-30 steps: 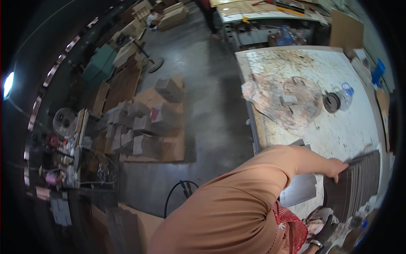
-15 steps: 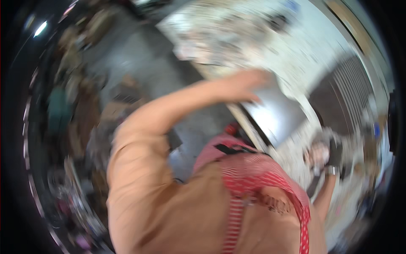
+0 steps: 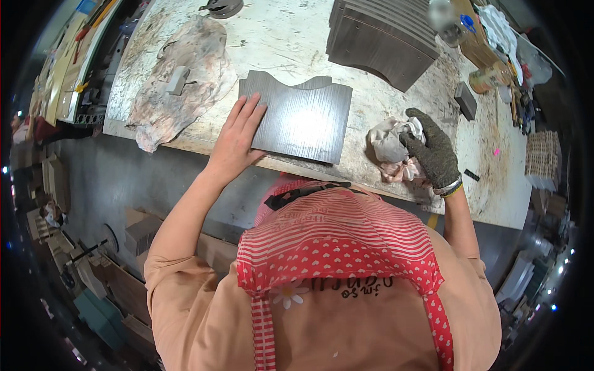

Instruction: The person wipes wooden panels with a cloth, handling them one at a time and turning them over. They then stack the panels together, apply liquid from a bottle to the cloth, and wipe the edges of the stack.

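The left hand (image 3: 235, 139), fingers apart, rests on the dark panel (image 3: 303, 120), the gloved right hand (image 3: 436, 151) right of it clamps a rag (image 3: 388, 143), apparently a steadying step calling for bringing the rag across, with a stained sheet (image 3: 201, 77) left of the panel and stacked panels (image 3: 385, 52) crowding the bench (image 3: 266, 46) beyond it

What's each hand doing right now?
Left hand: open, fingers resting on the dark grey wood-grain panel.
Right hand, in a dark knit glove: closed on the crumpled off-white cloth rag.
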`<action>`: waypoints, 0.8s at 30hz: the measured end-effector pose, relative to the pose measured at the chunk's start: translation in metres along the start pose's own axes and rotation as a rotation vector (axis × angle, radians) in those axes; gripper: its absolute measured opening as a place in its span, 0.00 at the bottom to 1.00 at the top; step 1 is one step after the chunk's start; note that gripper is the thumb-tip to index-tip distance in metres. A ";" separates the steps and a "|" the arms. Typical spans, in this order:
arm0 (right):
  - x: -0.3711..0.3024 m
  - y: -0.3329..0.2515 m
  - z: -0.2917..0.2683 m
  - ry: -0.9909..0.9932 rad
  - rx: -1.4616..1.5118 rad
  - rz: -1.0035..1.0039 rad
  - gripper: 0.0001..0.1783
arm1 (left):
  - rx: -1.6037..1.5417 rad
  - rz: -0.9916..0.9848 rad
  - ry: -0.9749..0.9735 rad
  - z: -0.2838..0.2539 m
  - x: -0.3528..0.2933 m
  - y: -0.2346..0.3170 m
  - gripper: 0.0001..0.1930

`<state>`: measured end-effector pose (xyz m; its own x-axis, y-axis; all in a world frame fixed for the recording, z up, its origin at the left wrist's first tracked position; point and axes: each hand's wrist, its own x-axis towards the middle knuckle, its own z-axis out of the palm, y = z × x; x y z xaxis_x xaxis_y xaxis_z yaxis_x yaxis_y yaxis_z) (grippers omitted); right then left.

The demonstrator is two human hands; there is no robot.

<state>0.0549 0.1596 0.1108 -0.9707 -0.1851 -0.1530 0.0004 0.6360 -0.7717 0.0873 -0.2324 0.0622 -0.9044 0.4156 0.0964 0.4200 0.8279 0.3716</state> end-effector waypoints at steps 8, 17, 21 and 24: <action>-0.004 -0.039 0.020 0.149 0.199 0.003 0.23 | -0.154 0.090 0.147 -0.027 0.039 -0.030 0.34; 0.022 -0.104 0.121 -0.229 -0.452 -0.704 0.19 | 0.048 0.186 0.055 0.004 0.089 -0.031 0.14; 0.011 -0.109 0.108 -0.259 -0.573 -0.589 0.14 | 0.074 0.211 0.114 0.007 0.093 -0.030 0.12; 0.037 -0.140 0.165 -0.238 -0.474 -0.722 0.15 | 0.120 0.256 0.167 0.014 0.094 -0.039 0.10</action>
<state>0.0588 -0.0594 0.1114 -0.6203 -0.7771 0.1062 -0.7417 0.5371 -0.4016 -0.0134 -0.2203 0.0440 -0.7639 0.5568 0.3262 0.6323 0.7470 0.2057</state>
